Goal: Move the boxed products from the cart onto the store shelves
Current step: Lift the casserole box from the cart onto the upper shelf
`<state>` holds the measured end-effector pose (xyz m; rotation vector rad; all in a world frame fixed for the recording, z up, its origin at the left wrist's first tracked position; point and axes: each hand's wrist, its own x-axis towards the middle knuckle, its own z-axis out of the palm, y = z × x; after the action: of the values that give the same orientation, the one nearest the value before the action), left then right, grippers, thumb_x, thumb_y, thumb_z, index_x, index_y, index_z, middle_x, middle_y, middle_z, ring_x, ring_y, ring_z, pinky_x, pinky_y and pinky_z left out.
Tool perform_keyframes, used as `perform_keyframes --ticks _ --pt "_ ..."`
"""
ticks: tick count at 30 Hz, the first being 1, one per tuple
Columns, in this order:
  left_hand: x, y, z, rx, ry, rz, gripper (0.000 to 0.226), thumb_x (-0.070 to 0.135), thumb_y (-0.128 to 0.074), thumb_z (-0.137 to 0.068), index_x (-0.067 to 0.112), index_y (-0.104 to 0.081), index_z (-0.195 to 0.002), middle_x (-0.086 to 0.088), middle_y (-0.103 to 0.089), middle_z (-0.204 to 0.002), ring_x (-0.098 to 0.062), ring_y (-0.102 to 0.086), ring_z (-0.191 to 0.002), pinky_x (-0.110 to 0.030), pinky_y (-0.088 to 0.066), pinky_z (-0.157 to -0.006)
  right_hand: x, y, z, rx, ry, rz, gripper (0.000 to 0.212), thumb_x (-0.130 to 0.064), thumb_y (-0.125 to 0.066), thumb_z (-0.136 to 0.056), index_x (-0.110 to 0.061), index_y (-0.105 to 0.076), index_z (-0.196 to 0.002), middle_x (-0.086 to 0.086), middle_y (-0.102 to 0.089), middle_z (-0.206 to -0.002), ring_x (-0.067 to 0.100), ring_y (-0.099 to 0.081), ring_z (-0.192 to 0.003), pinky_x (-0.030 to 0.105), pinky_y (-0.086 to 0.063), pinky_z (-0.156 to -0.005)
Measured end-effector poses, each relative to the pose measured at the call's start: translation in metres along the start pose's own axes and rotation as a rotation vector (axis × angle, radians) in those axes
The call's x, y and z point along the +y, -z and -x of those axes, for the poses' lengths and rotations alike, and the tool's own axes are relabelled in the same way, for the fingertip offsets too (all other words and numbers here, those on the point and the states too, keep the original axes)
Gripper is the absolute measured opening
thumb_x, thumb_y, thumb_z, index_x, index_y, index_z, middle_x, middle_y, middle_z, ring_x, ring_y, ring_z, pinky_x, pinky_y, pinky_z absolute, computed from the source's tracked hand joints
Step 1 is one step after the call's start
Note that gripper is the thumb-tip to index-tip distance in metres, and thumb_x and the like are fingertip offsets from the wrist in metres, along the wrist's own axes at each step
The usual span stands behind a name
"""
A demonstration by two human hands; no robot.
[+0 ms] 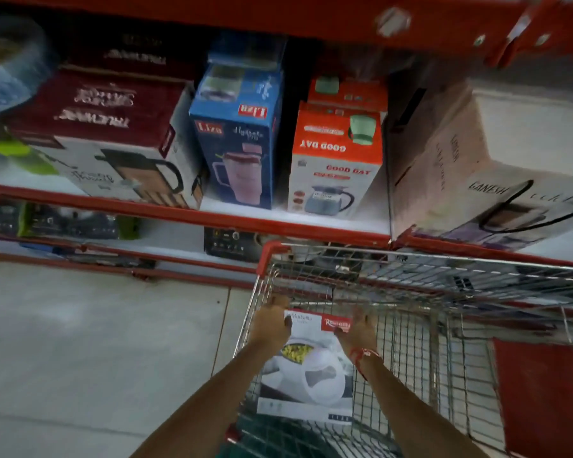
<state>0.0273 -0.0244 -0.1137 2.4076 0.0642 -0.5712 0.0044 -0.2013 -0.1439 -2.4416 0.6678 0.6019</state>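
Observation:
A white product box (306, 375) with a bowl picture and a red label lies inside the wire shopping cart (420, 312). My left hand (272, 320) grips its upper left edge. On the upper right edge sits my right hand (358, 328), which wears a red thread at the wrist. The red store shelf (212, 216) ahead carries a maroon-and-white jug box (113, 137), a blue Liza jug box (239, 137), an orange-and-white Good Day box (336, 160) and a large tilted Ganesh box (460, 173).
A lower shelf (166, 249) under the red rail holds dark boxes. The grey tiled floor (96, 342) spreads to the left of the cart. A red flat panel (540, 395) sits at the cart's right side. A red upper shelf edge (278, 14) runs overhead.

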Motion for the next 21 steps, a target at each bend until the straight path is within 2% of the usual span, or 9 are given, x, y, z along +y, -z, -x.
perform_keyframes --ticks 5,7,9,10,12,14,15,17,21 --pt "-0.050 -0.070 0.020 -0.235 0.278 -0.015 0.069 0.014 -0.060 -0.086 0.006 -0.022 -0.143 -0.017 -0.039 -0.143 -0.032 -0.048 -0.125 -0.034 -0.048 -0.099 0.048 -0.047 0.006 -0.293 -0.350 -0.213 0.078 -0.017 -0.075 -0.080 -0.001 -0.028 -0.141 0.022 -0.043 -0.140 0.036 -0.047 -0.125 0.041 -0.045 -0.103" --pt "-0.065 -0.086 0.022 -0.301 0.386 0.071 0.077 0.013 -0.062 -0.084 0.006 -0.014 -0.144 -0.016 -0.042 -0.141 -0.033 -0.049 -0.123 -0.030 -0.048 -0.096 0.060 -0.060 0.003 -0.328 -0.399 -0.344 0.055 -0.001 -0.075 -0.078 0.004 -0.045 -0.124 0.020 -0.056 -0.124 0.027 -0.062 -0.103 0.028 -0.057 -0.074" --pt "-0.073 -0.094 0.021 -0.325 0.451 0.073 0.075 0.010 -0.060 -0.083 0.003 -0.014 -0.143 -0.020 -0.044 -0.136 -0.033 -0.052 -0.119 -0.035 -0.051 -0.091 0.067 -0.070 0.000 -0.330 -0.398 -0.440 0.025 0.013 -0.071 -0.074 0.004 -0.055 -0.091 0.017 -0.062 -0.098 0.015 -0.066 -0.076 0.013 -0.054 -0.050" --pt "-0.074 -0.094 0.020 -0.311 0.469 0.052 0.071 0.009 -0.058 -0.084 0.002 -0.018 -0.142 -0.021 -0.044 -0.134 -0.034 -0.052 -0.118 -0.036 -0.051 -0.090 0.068 -0.071 0.000 -0.307 -0.404 -0.464 0.030 0.008 -0.076 -0.069 0.005 -0.054 -0.088 0.018 -0.064 -0.095 0.016 -0.066 -0.078 0.014 -0.056 -0.053" --pt "-0.072 -0.087 0.018 -0.251 0.477 0.013 0.058 0.009 -0.056 -0.084 0.004 -0.031 -0.137 -0.021 -0.045 -0.132 -0.033 -0.053 -0.115 -0.037 -0.053 -0.090 0.079 -0.071 -0.003 -0.286 -0.377 -0.492 0.080 -0.028 -0.086 -0.043 0.000 -0.052 -0.110 0.018 -0.065 -0.106 0.028 -0.066 -0.095 0.032 -0.060 -0.075" --pt "-0.066 -0.068 0.021 -0.200 0.459 0.066 0.051 0.011 -0.059 -0.084 0.006 -0.040 -0.131 -0.019 -0.050 -0.127 -0.032 -0.057 -0.109 -0.036 -0.055 -0.084 0.090 -0.061 -0.004 -0.256 -0.305 -0.456 0.103 -0.051 -0.082 -0.034 -0.014 -0.043 -0.122 0.014 -0.061 -0.115 0.031 -0.063 -0.103 0.042 -0.057 -0.085" --pt "-0.061 -0.056 0.026 -0.178 0.431 0.118 0.050 0.012 -0.062 -0.083 0.006 -0.043 -0.128 -0.017 -0.054 -0.125 -0.031 -0.060 -0.105 -0.037 -0.056 -0.082 0.084 -0.042 0.004 -0.257 -0.275 -0.448 0.097 -0.050 -0.084 -0.044 -0.018 -0.039 -0.124 0.013 -0.060 -0.116 0.031 -0.062 -0.104 0.041 -0.057 -0.084" --pt "-0.050 -0.026 0.043 -0.154 0.357 0.200 0.049 0.015 -0.067 -0.080 0.008 -0.047 -0.124 -0.015 -0.061 -0.119 -0.031 -0.063 -0.101 -0.039 -0.056 -0.080 0.056 0.011 0.037 -0.254 -0.252 -0.489 0.070 -0.023 -0.081 -0.070 -0.020 -0.039 -0.126 0.013 -0.062 -0.115 0.032 -0.064 -0.099 0.042 -0.059 -0.079" --pt "-0.019 0.039 0.089 -0.158 0.231 0.283 0.041 0.006 -0.067 -0.080 0.007 -0.049 -0.117 -0.005 -0.062 -0.111 -0.022 -0.061 -0.096 -0.028 -0.054 -0.073 0.032 0.082 0.093 -0.243 -0.142 -0.531 0.043 0.003 -0.068 -0.079 -0.035 -0.057 -0.096 0.006 -0.062 -0.115 0.023 -0.066 -0.086 0.042 -0.059 -0.079"
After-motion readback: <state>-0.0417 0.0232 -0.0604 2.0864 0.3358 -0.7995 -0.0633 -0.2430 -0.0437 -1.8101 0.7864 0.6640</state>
